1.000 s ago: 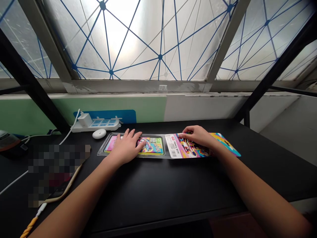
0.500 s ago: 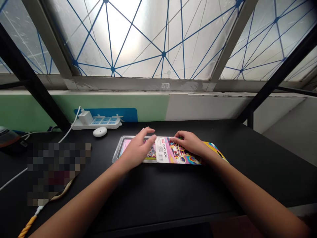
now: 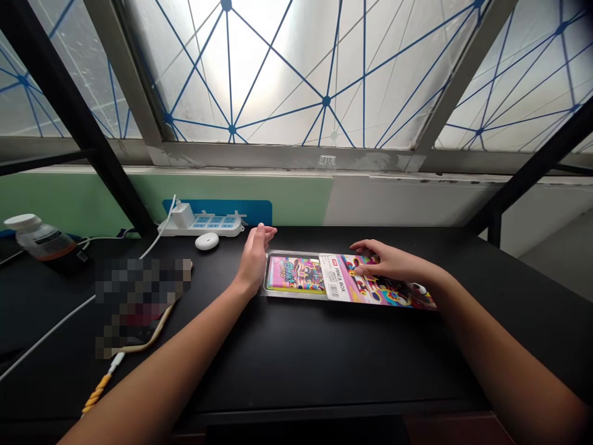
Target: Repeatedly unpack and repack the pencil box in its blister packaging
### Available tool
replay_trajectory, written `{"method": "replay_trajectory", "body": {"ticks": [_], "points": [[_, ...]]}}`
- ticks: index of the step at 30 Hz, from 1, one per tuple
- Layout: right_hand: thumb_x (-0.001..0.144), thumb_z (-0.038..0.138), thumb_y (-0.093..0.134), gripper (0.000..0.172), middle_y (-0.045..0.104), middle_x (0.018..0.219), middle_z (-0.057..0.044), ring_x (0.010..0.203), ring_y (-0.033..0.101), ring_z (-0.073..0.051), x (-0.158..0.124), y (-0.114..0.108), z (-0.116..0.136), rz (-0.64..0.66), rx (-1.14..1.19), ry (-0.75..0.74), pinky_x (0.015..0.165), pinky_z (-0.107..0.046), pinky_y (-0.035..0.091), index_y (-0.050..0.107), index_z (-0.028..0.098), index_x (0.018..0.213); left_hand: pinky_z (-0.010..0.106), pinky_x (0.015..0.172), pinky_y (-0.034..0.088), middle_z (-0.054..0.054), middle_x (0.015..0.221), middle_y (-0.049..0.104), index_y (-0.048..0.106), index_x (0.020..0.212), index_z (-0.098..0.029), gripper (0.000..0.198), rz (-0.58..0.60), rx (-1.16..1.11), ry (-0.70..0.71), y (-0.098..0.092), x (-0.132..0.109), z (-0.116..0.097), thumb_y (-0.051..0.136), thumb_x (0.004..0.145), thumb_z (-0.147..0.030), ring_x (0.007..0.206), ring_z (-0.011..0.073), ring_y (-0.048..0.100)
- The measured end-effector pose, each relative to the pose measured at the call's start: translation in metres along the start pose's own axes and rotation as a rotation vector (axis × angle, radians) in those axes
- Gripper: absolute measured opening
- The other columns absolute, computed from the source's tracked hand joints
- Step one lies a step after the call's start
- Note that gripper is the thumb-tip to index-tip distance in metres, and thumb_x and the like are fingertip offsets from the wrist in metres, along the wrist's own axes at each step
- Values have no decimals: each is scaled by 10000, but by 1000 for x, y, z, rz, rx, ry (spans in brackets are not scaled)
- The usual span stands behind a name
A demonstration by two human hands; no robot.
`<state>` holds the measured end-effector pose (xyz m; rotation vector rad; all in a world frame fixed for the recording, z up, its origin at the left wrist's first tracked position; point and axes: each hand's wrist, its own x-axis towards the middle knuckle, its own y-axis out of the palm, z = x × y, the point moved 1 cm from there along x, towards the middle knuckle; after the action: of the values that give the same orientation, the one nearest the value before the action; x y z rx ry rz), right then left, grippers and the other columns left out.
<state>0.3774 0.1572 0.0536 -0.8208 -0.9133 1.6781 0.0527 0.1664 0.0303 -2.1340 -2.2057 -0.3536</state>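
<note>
A colourful pencil box (image 3: 296, 274) in a clear plastic shell lies on the black desk (image 3: 296, 358), with a bright printed card sleeve (image 3: 365, 287) marked PENCIL BOX slid partly over its right part. My left hand (image 3: 256, 256) stands on edge against the left end of the shell, fingers stretched out. My right hand (image 3: 393, 264) lies flat on the card sleeve with its fingers extended.
A white power strip (image 3: 204, 224) with a plugged charger sits by the wall, and a small white oval case (image 3: 207, 241) lies in front of it. A bottle (image 3: 39, 238) stands at far left. Cables (image 3: 106, 377) and a blurred patch lie on the left.
The card sleeve has slid left over the pencil box. My left hand came off the top of the box and now stands at its left end. The view shifted left.
</note>
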Motion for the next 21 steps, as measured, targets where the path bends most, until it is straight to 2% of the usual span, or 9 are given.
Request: {"method": "replay_trajectory", "body": {"ticks": [4,8,10,12,15,17,19,21], "points": [[778,666,655,742,567,1379,-155,1237,555,-330,17,20,44,29,-60,-58,1035,-432,433,560,206,1353,405,1155,333,150,1300,659,556,1114,-180,544,-10,-76,12,2,-4,-3,276,996,-631,1323,243,544],[868,642,574,602,613,1326,-154,1230,549,-349,40,44,104,70,-194,-145,1037,-500,379,593,218,1296,423,1150,317,156,1279,669,553,1131,-188,612,6,-80,-17,-1,0,1,267,968,-704,1331,265,530],[899,634,539,544,645,1275,-140,1186,578,-337,50,56,127,77,-215,-187,1007,-494,389,611,229,1256,420,1112,358,149,1279,666,537,1152,-196,605,31,53,-14,-3,1,2,237,977,-691,1307,267,548],[928,633,488,514,667,1223,-137,1137,604,-328,55,64,140,57,-227,-213,989,-497,391,629,227,1210,410,1052,410,139,1278,661,533,1165,-207,493,82,231,-5,-5,0,1,344,981,-624,1256,272,580],[954,618,438,526,645,1261,-156,1169,589,-339,50,65,136,-15,-253,-224,1025,-527,346,606,209,1240,455,1030,402,116,1228,679,548,1201,-223,354,213,636,87,-7,-5,-6,540,932,-452,1188,303,596],[940,612,470,534,630,1307,-152,1191,584,-338,40,57,118,-41,-240,-206,1029,-504,355,584,210,1272,496,1023,387,98,1172,692,569,1205,-231,330,291,937,193,-7,-9,-10,545,929,-411,1146,317,593],[895,623,538,522,670,1258,-124,1125,625,-319,29,43,93,-33,-182,-153,955,-435,432,612,218,1215,494,982,413,82,1125,692,596,1176,-232,305,325,1120,275,-6,-11,-13,541,943,-421,1098,311,592],[851,639,590,480,724,1108,-83,978,673,-282,19,26,69,-28,-96,-90,804,-361,495,646,229,1093,460,948,438,73,1111,679,606,1168,-229,299,313,1177,360,-3,-14,-16,573,946,-426,1062,290,589]]}}
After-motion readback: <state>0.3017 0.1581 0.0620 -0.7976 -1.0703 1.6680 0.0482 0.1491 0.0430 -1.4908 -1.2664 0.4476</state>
